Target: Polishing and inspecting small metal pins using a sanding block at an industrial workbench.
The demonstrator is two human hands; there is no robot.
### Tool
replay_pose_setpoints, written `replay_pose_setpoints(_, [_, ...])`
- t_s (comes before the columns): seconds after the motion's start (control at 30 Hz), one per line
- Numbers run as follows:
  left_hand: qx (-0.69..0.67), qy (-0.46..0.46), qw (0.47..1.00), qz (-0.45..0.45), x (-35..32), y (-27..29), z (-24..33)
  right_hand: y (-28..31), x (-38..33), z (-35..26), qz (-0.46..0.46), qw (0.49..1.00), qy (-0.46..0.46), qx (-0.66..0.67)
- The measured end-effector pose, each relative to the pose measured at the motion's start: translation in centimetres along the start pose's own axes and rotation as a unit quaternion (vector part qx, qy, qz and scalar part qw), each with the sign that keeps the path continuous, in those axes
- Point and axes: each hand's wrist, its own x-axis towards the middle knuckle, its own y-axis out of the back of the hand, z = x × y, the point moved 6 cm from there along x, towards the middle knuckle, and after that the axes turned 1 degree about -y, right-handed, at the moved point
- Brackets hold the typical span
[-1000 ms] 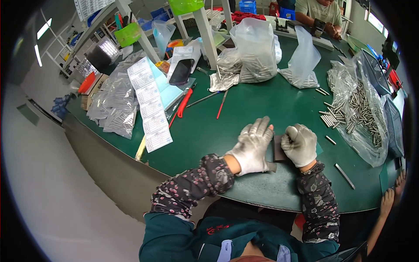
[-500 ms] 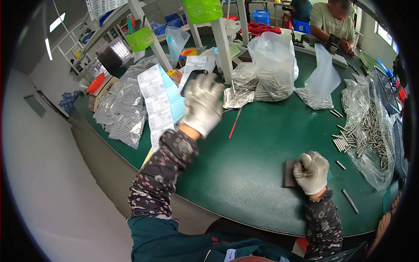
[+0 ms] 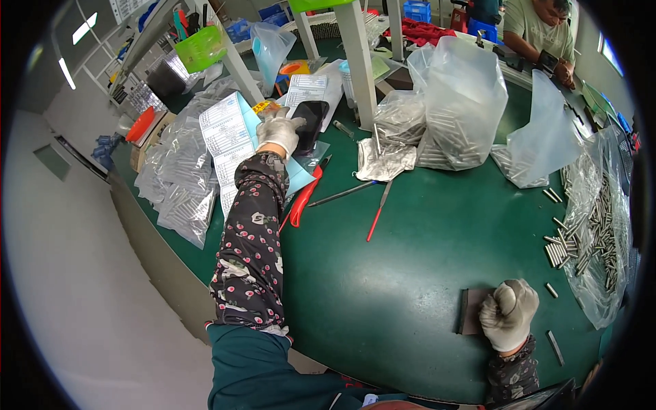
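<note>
My left hand (image 3: 279, 131), in a white glove, reaches over the papers at the far left with its fingers apart. Its thumb side touches the left edge of a black phone (image 3: 311, 123), and an orange-yellow packet (image 3: 263, 107) lies by its fingertips. Under the wrist are printed sheets (image 3: 229, 137), one white and one light blue. Near the front right, my right hand (image 3: 509, 314), also gloved, is closed in a fist against the right side of a flat dark brown block (image 3: 472, 311). Whatever the fist holds is hidden.
Red-handled pliers (image 3: 304, 198), a pen (image 3: 342, 194) and a red-handled file (image 3: 376, 220) lie mid-table. Bags of metal pins (image 3: 454, 130) stand behind; loose pins (image 3: 601, 225) spill from plastic at right. A shelf leg (image 3: 359, 61) rises behind the phone. A person (image 3: 540, 31) sits across.
My left hand has moved down and left, from over the phone to its left edge. The view has shifted, uncovering the pliers and pen. My right fist stays by the brown block.
</note>
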Motion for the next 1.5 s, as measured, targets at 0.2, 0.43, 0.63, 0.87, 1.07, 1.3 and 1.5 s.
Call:
replay_pose_setpoints(0.2, [0.011, -0.003, 1.000, -0.010, -0.1, -0.2, 0.3, -0.4, 0.0, 0.2, 0.002, 1.000, 0.005, 0.002])
replay_pose_setpoints(0.43, [-0.047, 0.000, 0.997, 0.056, -1.0, 0.7, -0.7, 0.4, -0.1, -0.4, 0.000, 1.000, 0.001, -0.001])
replay_pose_setpoints(0.63, [-0.219, -0.101, 0.933, 0.267, -6.8, 6.1, 1.5, 0.1, -0.8, 0.0, 0.019, 1.000, 0.005, -0.002])
replay_pose_setpoints(0.87, [-0.289, -0.423, 0.857, 0.053, -25.0, 8.3, 16.2, 0.2, 0.7, 0.1, 0.074, 0.997, 0.031, 0.020])
replay_pose_setpoints(1.07, [-0.232, -0.438, 0.868, -0.010, -29.0, 5.0, 24.9, -0.6, -0.2, 0.5, 0.042, 0.999, 0.008, -0.027])
replay_pose_setpoints(1.3, [-0.301, -0.439, 0.845, -0.050, -29.4, 3.5, 26.1, -0.4, 0.0, 1.0, 0.004, 0.997, 0.021, -0.078])
replay_pose_setpoints(1.5, [-0.295, -0.419, 0.859, -0.003, -28.7, 3.5, 25.6, -0.7, -0.2, -2.5, -0.029, 0.992, 0.126, -0.011])
